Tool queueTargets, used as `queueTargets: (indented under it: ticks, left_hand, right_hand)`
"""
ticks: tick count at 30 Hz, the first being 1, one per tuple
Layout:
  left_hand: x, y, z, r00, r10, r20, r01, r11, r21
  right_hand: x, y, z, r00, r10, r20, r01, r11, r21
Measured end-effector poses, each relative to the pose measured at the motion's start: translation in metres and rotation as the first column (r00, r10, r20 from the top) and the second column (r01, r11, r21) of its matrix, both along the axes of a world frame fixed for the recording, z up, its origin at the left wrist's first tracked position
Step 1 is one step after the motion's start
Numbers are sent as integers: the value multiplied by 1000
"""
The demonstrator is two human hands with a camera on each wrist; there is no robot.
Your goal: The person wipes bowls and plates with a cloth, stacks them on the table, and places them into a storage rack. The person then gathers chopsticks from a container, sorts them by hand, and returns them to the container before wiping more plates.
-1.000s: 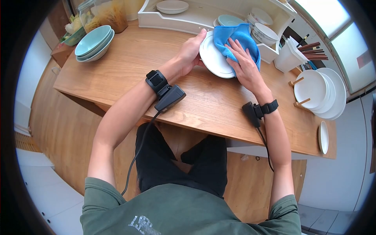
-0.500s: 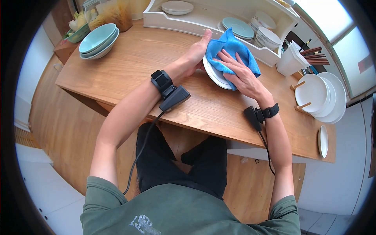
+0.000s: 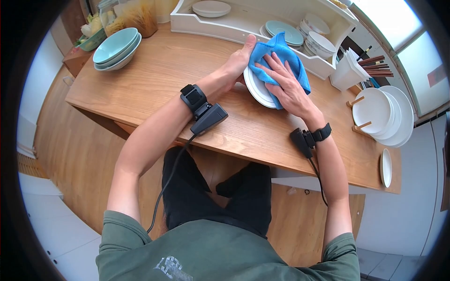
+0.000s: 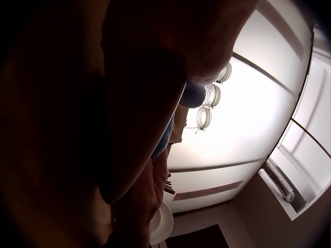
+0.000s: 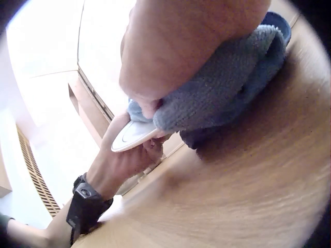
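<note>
My left hand (image 3: 238,65) grips a white plate (image 3: 255,90) at its left side, thumb up along the rim. In the right wrist view the left fingers (image 5: 151,150) curl beneath the tilted plate, which is held above the table. A blue cloth (image 3: 276,44) drapes over the plate's face and hangs past its far right edge. My right hand (image 3: 291,91) presses the cloth onto the plate with fingers extended and somewhat spread. Much of the plate is hidden under cloth and hand. The left wrist view is dark, with the right hand (image 4: 139,206) partly visible.
Teal and white bowls (image 3: 117,49) are stacked on the wooden table (image 3: 168,70) at left. Behind stands a white shelf (image 3: 225,33) with plates and bowls. To the right are a chopstick holder (image 3: 348,70), racked white plates (image 3: 372,110) and a small white dish (image 3: 386,167).
The plate and both hands came down and slightly nearer in the head view. My right hand slid the cloth leftward across the plate, then shifted a little. The left hand kept its hold.
</note>
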State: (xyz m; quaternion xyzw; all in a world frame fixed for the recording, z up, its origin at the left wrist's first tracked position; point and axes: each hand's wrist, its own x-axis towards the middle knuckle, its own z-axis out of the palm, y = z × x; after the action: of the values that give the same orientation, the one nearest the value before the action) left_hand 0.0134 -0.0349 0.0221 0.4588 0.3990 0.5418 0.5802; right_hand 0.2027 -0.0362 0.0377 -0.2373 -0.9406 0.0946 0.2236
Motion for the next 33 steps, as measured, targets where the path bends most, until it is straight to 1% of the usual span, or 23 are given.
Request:
queueTargets:
  ticks: [2,3,5,6,8,9,11,12,14,17,18,20,21,22,24,26,27,28,29,30,31,32,33]
  left_hand:
    - [-6,3,-1,993,-103,-52,101,994,-36]
    - [-7,2,1,993,-103,-52,102,994,-36]
    - [-9,-1,5,988,-107,-115,107,994,-6]
    - [-9,-1,5,988,-107,-115,107,994,-5]
    - [-9,0,5,993,-58,-106,67,994,83]
    - [-8,-1,6,993,-60,-106,69,994,82]
    - [-7,-3,8,999,48,10,-50,988,148]
    - [-7,-3,8,999,48,10,-49,988,149]
    - [-9,-2,8,990,108,91,-122,979,164]
    - [-11,-1,10,981,137,134,-157,975,155]
    - [-11,-1,11,981,138,133,-158,975,155]
    - [-10,-1,12,969,142,205,-178,969,171]
    - [-10,-2,13,969,142,204,-178,969,170]
    - [-10,-3,14,966,117,232,-160,971,176]
    - [-9,-3,14,961,91,260,-142,973,183]
    - [-7,0,10,928,-60,367,-21,977,211]
    - [-5,1,8,928,-60,368,-21,977,212]
    - [-3,1,6,927,-105,360,30,978,208]
    - [-1,2,4,924,-149,352,80,976,204]
    - [0,1,5,924,-148,353,78,975,206]
    - [1,-1,4,925,-212,314,144,964,223]
    - [1,-3,4,922,-274,274,211,948,236]
    - [2,-6,5,922,-273,275,210,948,237]
  right_hand:
    - [0,1,-1,997,-72,-33,73,997,37]
    - [0,2,-2,997,-72,-32,74,997,38]
    - [1,5,-4,984,-150,-95,153,988,28]
    - [1,7,-5,977,-177,-121,181,983,29]
    - [4,14,-7,969,-198,-148,203,979,16]
    - [5,17,-7,960,-219,-175,223,975,1]
    - [8,20,-8,958,-223,-183,229,973,14]
    - [9,20,-7,957,-227,-182,236,971,28]
    - [9,19,-5,956,-229,-183,241,970,43]
    - [7,11,1,954,-250,-162,261,964,49]
    - [6,9,2,960,-232,-157,242,969,51]
    - [5,7,3,965,-214,-152,224,973,52]
    - [5,7,3,976,-171,-136,177,983,39]
    - [5,6,2,984,-127,-121,131,991,25]
    - [3,4,3,988,-106,-110,106,994,-13]
    - [2,2,3,991,-84,-100,80,996,-50]
    - [1,1,2,990,-61,-129,46,992,-116]
    - [0,0,2,986,-39,-160,9,983,-182]
    - [-1,-1,2,987,-38,-158,9,984,-180]
    - [-2,-2,2,979,-29,-203,-12,980,-197]
    - [-4,-3,1,969,-21,-248,-33,977,-213]
    - [-5,-3,0,969,-19,-246,-35,977,-212]
    - [-7,-3,-2,945,-18,-325,-51,978,-200]
